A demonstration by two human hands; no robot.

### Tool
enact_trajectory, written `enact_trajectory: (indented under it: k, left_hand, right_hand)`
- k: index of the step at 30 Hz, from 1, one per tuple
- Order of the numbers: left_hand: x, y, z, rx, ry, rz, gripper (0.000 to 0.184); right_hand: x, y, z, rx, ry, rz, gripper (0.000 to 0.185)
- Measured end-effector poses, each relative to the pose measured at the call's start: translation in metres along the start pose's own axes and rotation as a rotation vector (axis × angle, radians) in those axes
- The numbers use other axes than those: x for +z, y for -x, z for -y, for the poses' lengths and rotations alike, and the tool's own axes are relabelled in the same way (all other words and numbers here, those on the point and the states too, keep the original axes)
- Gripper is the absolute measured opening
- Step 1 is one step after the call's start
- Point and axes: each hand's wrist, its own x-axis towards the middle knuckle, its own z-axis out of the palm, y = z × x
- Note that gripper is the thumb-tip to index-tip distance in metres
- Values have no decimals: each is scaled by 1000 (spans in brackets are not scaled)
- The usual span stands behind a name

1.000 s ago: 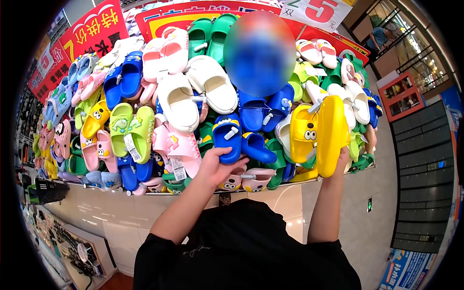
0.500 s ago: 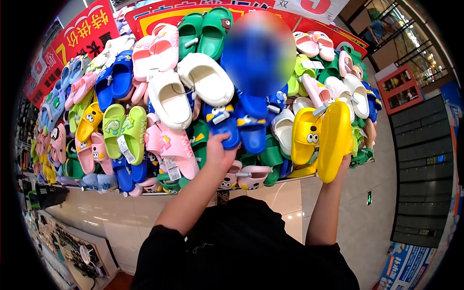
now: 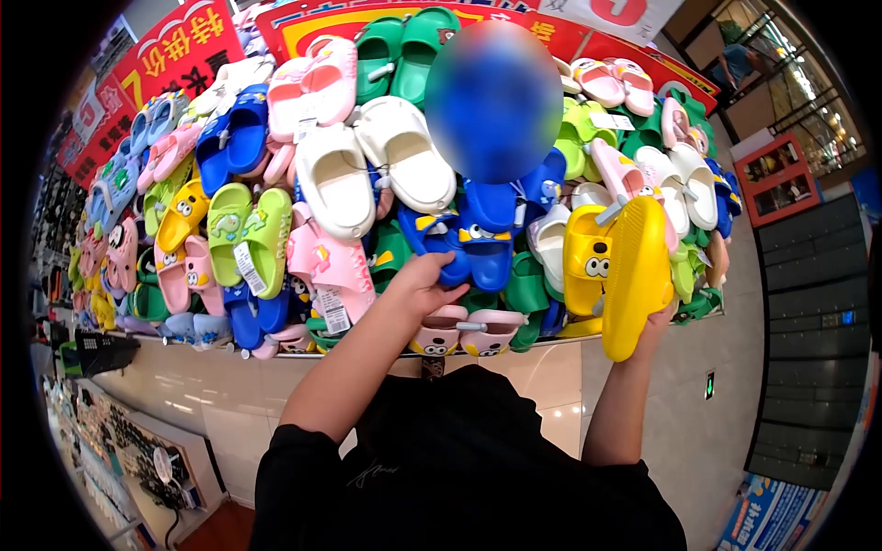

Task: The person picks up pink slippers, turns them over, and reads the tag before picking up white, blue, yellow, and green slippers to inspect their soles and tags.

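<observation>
My left hand [image 3: 424, 289] is at the toe of a blue slipper [image 3: 443, 241], with the thumb over its edge and a finger showing below it. Beside it lies a matching blue slipper [image 3: 489, 262] with cartoon eyes. My right hand [image 3: 654, 323], mostly hidden, holds a yellow slipper [image 3: 636, 275] upright, its ribbed sole turned toward me. Just left of that is another yellow slipper [image 3: 588, 262] with a big-eyed face, and a grey tag link shows between the two.
Slippers of many colours are heaped on the display, among them a white pair [image 3: 335, 193], a lime-green pair [image 3: 268, 234] and pink slippers [image 3: 317, 253]. Red price signs [image 3: 184, 50] stand behind. Dark lockers [image 3: 808, 340] are at the right, a shelf unit [image 3: 152, 450] at lower left.
The view has shifted slightly, moving the heap a little rightward. The blue slipper at my left hand has turned and tilted toward its mate. My right hand keeps the yellow slipper raised.
</observation>
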Motion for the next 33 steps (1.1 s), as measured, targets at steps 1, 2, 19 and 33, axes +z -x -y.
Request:
enact_trajectory:
  k: [1,2,19,33]
  left_hand:
    - [1,1,1,-29,5,57,36]
    - [0,-5,4,-54,11,81,35]
    - [-11,-42,-2,-497,-61,423,55]
    - [50,67,3,75,-11,-140,56]
  right_hand:
    - [6,1,4,3,9,1,19]
    - [13,1,7,8,19,2,21]
    - [87,4,18,64,-210,166,28]
    - [78,20,31,13,2,152,22]
